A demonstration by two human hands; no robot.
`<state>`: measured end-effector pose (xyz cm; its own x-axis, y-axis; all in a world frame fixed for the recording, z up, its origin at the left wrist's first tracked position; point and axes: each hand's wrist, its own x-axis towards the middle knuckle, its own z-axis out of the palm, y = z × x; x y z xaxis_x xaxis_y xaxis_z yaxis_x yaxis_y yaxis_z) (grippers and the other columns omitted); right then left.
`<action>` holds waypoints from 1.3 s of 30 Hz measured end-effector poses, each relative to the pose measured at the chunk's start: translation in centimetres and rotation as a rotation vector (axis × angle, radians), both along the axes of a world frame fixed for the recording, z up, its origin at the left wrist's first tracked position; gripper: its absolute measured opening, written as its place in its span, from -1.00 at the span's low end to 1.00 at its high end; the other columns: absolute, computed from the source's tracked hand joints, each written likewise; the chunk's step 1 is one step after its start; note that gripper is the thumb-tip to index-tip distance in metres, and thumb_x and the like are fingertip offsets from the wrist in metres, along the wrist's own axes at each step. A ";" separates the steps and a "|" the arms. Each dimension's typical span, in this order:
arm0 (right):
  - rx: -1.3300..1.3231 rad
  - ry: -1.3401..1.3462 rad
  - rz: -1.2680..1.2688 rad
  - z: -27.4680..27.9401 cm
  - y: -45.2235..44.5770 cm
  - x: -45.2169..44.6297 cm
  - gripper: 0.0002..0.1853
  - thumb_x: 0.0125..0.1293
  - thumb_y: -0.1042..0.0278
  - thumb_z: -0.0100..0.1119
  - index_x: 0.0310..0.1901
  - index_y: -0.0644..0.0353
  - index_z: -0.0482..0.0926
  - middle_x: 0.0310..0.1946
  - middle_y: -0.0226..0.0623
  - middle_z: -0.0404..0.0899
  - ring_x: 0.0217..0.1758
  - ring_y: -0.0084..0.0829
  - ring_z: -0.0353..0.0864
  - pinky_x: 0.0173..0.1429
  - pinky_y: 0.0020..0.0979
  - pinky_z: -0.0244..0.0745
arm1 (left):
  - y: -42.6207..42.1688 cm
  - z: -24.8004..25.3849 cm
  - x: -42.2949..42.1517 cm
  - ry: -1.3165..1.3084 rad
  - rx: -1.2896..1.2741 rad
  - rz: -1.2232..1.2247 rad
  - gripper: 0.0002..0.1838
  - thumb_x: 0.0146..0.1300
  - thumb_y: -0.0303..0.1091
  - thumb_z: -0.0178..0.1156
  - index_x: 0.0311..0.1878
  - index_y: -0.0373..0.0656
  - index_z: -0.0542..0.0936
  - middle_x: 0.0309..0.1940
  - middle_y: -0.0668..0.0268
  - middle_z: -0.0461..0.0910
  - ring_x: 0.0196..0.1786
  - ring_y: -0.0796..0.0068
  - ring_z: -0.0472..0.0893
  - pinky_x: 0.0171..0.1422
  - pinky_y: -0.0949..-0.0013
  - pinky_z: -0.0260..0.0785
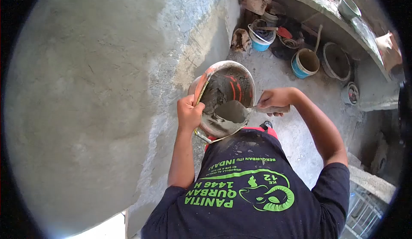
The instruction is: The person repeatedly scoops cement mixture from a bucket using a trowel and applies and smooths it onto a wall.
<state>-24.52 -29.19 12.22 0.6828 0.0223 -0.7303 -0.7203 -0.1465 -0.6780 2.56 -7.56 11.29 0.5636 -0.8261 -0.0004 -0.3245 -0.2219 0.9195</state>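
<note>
My left hand [189, 112] is closed around the rim and handle of a bucket [252, 77], which is tilted in front of my body. Wet grey mortar [213, 94] lies inside it, with orange streaks showing on the inner wall. In my right hand [277, 102] is the wooden handle of a trowel [231, 111]. Its blade, coated in mortar, sits within the bucket's mouth near the edge closest to me.
To the left rises a wall [86, 89] with damp grey plaster and a rougher bare strip. On the concrete floor [274, 72] stand a blue bucket [300, 69], another bucket with dark contents [260, 44] and a round tub [337, 61]. A ledge [326, 12] runs along the back.
</note>
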 end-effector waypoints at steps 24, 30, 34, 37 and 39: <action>0.762 -0.176 -0.794 -20.7 3.1 -4.3 -0.58 0.49 0.09 0.05 0.00 0.37 0.61 -0.44 -0.16 0.66 -0.58 -0.41 0.61 -0.54 -0.41 0.50 | 1.2 -23.2 -0.2 0.515 0.290 0.538 -0.84 -0.04 -0.65 0.17 -0.34 -0.32 0.63 -0.40 0.39 0.60 -0.32 0.55 0.56 -0.19 0.40 0.43; 0.823 -0.356 -1.094 -32.8 9.8 6.9 -0.53 0.49 0.07 0.12 0.13 0.37 0.47 -0.29 -0.19 0.56 -0.41 -0.38 0.61 -0.32 -0.40 0.55 | 5.1 -44.0 1.2 0.320 0.568 0.410 -0.81 0.13 -0.50 0.18 -0.21 -0.32 0.69 -0.39 0.29 0.68 -0.32 0.57 0.63 -0.18 0.37 0.47; 0.622 -0.477 -1.172 -42.8 10.2 18.0 -0.41 0.50 0.03 0.12 0.30 0.39 0.33 -0.19 -0.19 0.53 -0.35 -0.41 0.60 -0.25 -0.44 0.53 | 5.8 -50.9 1.2 0.586 0.699 0.473 -0.82 0.27 -0.38 0.16 -0.20 -0.30 0.65 -0.48 0.25 0.64 -0.36 0.58 0.57 -0.26 0.36 0.41; 0.090 -0.617 -1.244 -48.4 10.2 26.0 -0.50 0.52 0.20 0.11 0.31 0.39 0.38 -0.05 -0.19 0.59 0.00 -0.27 0.63 0.15 -0.30 0.50 | 9.7 -54.8 1.8 0.455 0.602 0.424 -0.84 0.29 -0.39 0.17 -0.22 -0.28 0.64 -0.47 0.28 0.63 -0.34 0.58 0.57 -0.24 0.40 0.42; 0.124 -0.522 -1.436 -50.3 10.8 31.3 -0.54 0.50 0.24 0.13 0.27 0.41 0.43 -0.04 -0.03 0.63 0.02 -0.11 0.66 0.15 -0.21 0.52 | 8.6 -53.7 2.3 0.270 0.667 0.237 -0.85 0.31 -0.38 0.19 -0.25 -0.27 0.65 -0.47 0.31 0.62 -0.33 0.58 0.57 -0.23 0.41 0.43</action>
